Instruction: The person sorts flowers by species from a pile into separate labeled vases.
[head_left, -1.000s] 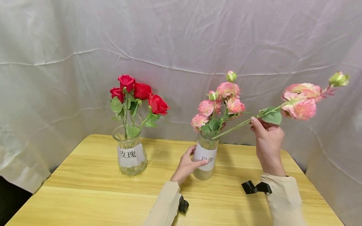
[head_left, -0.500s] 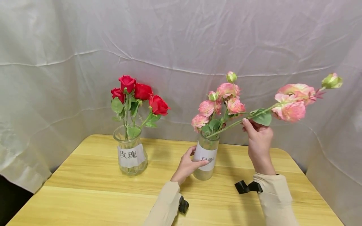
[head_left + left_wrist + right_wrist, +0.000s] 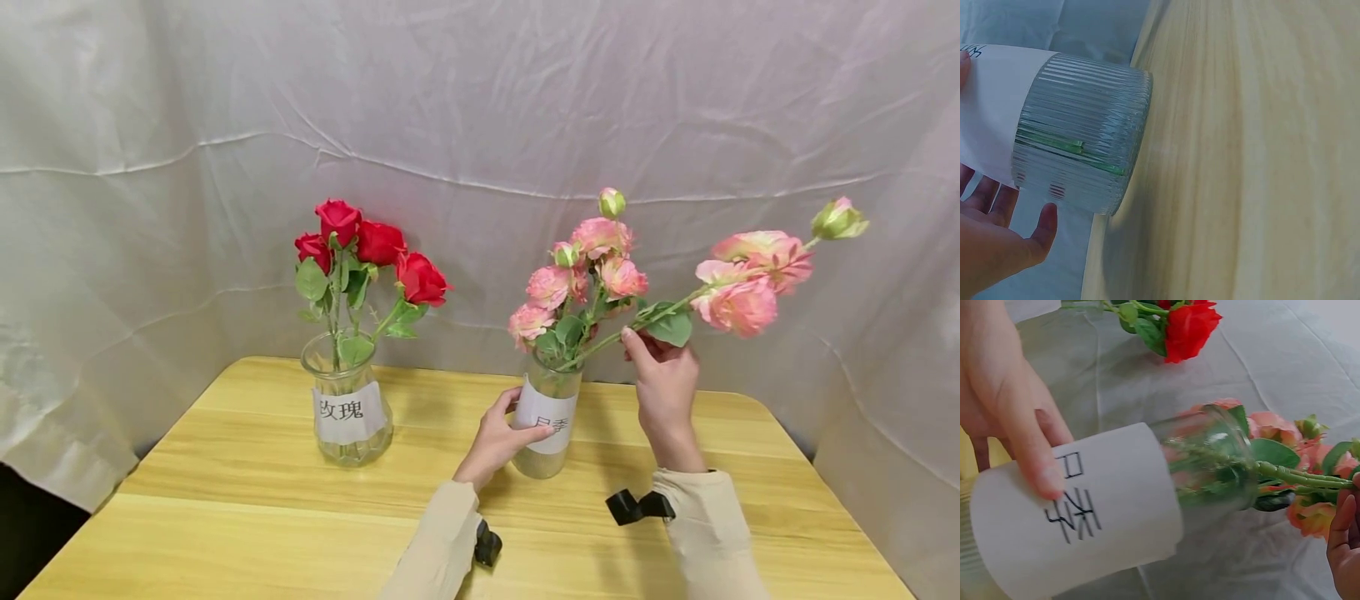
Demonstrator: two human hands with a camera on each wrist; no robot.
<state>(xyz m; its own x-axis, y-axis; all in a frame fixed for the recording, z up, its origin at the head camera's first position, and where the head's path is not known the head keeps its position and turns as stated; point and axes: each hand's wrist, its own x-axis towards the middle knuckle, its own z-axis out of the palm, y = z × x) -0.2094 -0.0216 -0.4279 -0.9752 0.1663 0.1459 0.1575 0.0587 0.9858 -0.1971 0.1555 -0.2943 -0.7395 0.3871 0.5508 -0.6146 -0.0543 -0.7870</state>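
My left hand (image 3: 497, 435) grips a clear glass vase (image 3: 542, 463), its thumb lying across the white paper label (image 3: 551, 410). Several pink flowers (image 3: 550, 287) stand in this vase. Over to the right, my right hand (image 3: 666, 390) pinches the stem of a pink flower spray (image 3: 738, 292) with two blooms and a bud. The spray leans far right, and its lower stem passes into the vase's mouth, as the right wrist view shows on the green stem (image 3: 1297, 477). In the left wrist view, stem ends show through the ribbed glass vase (image 3: 1085, 134).
Left of my hands, another labelled glass vase (image 3: 352, 454) holds several red roses (image 3: 380, 243). Both vases stand on a wooden table (image 3: 247, 517). A pale cloth (image 3: 480, 100) hangs behind the table's back edge.
The right hand has moved left and slightly down, bringing the pink flower spray closer to the vase with its stem lower in the mouth. The left hand stays on the vase.
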